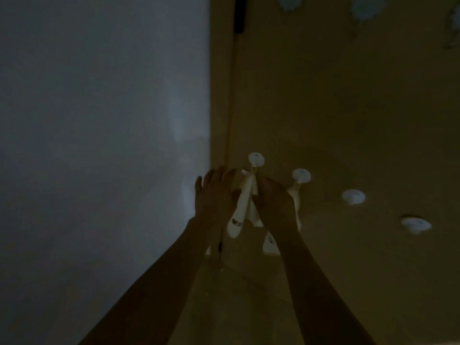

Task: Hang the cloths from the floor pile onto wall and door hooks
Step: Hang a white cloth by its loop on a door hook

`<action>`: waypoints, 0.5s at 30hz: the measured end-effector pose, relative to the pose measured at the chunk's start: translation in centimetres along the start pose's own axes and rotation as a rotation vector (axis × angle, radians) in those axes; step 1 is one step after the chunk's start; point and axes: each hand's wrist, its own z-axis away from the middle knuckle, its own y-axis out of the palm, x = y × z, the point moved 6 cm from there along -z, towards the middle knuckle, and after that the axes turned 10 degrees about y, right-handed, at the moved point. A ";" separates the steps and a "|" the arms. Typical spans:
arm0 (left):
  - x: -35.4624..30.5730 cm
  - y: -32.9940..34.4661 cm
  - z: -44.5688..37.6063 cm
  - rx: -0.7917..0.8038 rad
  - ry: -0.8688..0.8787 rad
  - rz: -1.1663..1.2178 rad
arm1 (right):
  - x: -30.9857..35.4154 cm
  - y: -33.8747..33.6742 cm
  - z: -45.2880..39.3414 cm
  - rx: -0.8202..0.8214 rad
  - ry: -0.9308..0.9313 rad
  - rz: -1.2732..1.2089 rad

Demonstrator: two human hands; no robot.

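Observation:
The scene is very dark. A white cloth [241, 202] with small dark prints hangs from a round white hook [256, 159] on the tan door. My left hand [214, 192] is raised just left of the cloth, fingers straight and spread, its thumb near the cloth's edge. My right hand [272, 202] is at the cloth's right side, fingers curled at its top near the hook. A second white cloth [295, 197] hangs from the neighbouring hook [301, 175], partly hidden behind my right hand.
Two more round white hooks [353, 196] [416, 224] sit bare further right on the door. A pale wall [99, 145] fills the left half. A dark hinge strip [240, 13] runs along the door's upper edge. Faint pale shapes [367, 6] show at the top right.

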 end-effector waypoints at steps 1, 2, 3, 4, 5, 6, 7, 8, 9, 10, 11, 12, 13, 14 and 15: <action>0.5 -0.6 0.6 -0.021 -0.038 -0.018 | 0.5 0.5 0.0 0.030 -0.032 -0.018; 0.9 -1.1 1.1 -0.041 -0.076 -0.032 | 0.9 0.9 0.0 0.051 -0.056 -0.058; 1.3 -1.6 1.7 -0.060 -0.114 -0.043 | 1.3 1.2 0.1 0.072 -0.072 -0.087; 1.6 -2.0 2.4 -0.078 -0.155 -0.052 | 1.8 1.4 0.2 0.095 -0.087 -0.096; 1.8 -2.4 3.1 -0.095 -0.198 -0.056 | 2.2 1.6 0.3 0.118 -0.104 -0.088; 1.9 -2.7 3.9 -0.111 -0.241 -0.057 | 2.6 1.9 0.4 0.142 -0.130 -0.077; 1.9 -3.0 4.8 -0.127 -0.284 -0.060 | 2.9 2.2 0.7 0.170 -0.159 -0.070; 1.8 -3.3 5.9 -0.144 -0.327 -0.070 | 3.3 2.5 1.0 0.202 -0.184 -0.074; 1.8 -3.6 7.0 -0.163 -0.371 -0.083 | 3.6 2.7 1.4 0.236 -0.210 -0.079; 1.7 -3.8 8.1 -0.181 -0.417 -0.095 | 4.0 3.1 1.9 0.271 -0.238 -0.082; 1.7 -4.2 9.4 -0.198 -0.463 -0.104 | 4.4 3.4 2.6 0.302 -0.269 -0.083; 1.7 -4.5 10.6 -0.217 -0.506 -0.112 | 4.8 3.7 3.3 0.328 -0.302 -0.090; 1.6 -4.9 11.9 -0.239 -0.548 -0.119 | 5.3 4.0 4.1 0.349 -0.340 -0.095; 1.4 -5.3 13.3 -0.259 -0.589 -0.124 | 5.8 4.3 5.0 0.368 -0.375 -0.100; 1.2 -5.7 14.9 -0.277 -0.631 -0.131 | 6.3 4.5 6.0 0.386 -0.407 -0.105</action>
